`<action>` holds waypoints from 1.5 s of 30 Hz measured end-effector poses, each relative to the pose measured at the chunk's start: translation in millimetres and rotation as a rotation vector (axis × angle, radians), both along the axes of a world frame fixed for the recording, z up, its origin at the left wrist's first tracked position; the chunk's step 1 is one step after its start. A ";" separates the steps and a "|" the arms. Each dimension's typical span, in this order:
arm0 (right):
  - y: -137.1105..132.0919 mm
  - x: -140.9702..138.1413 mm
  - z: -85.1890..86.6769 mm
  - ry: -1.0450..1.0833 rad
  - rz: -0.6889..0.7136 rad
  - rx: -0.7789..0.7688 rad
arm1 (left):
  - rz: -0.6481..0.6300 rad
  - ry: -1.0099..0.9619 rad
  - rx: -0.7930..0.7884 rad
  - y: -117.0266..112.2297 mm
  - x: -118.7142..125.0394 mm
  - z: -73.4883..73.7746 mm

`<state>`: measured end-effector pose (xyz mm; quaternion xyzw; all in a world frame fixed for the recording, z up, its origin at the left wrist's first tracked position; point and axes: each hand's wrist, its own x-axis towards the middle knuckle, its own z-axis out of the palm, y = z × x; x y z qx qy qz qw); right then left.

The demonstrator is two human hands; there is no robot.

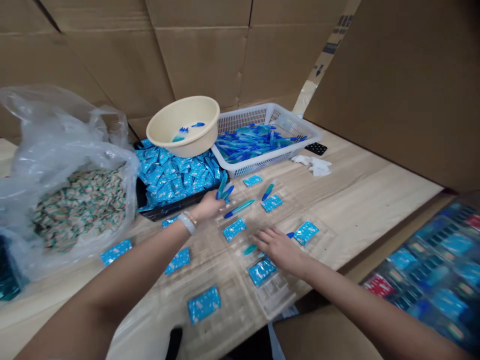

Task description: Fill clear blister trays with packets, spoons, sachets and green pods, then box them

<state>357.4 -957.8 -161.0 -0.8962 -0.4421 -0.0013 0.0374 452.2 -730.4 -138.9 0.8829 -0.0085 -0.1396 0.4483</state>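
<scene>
My left hand (208,206) is closed around several slim blue-and-teal pen-shaped pieces (225,192), at the front corner of the black bin. My right hand (279,248) reaches over the clear plastic trays (279,295), palm down with fingers apart and slightly blurred. A teal pen-shaped piece (249,249) lies under its fingertips, partly hidden; whether they touch it I cannot tell. Just in front of that hand lies a blue printed packet (262,271). Between the hands sit another blue packet (234,229) and a blue-and-teal pen-shaped piece (239,208), both on the trays.
A black bin (176,202) full of blue packets stands behind my left hand, partly under a cream basin (155,131). Beside it is a white basket (258,167) of pen-shaped pieces. At left lies a plastic bag (129,175) of small packets; at lower right, filled packs (427,270).
</scene>
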 end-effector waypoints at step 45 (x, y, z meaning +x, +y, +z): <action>-143.5 -41.4 -27.1 -0.202 -0.239 0.164 | -0.387 -0.559 0.459 -90.9 -142.1 -42.9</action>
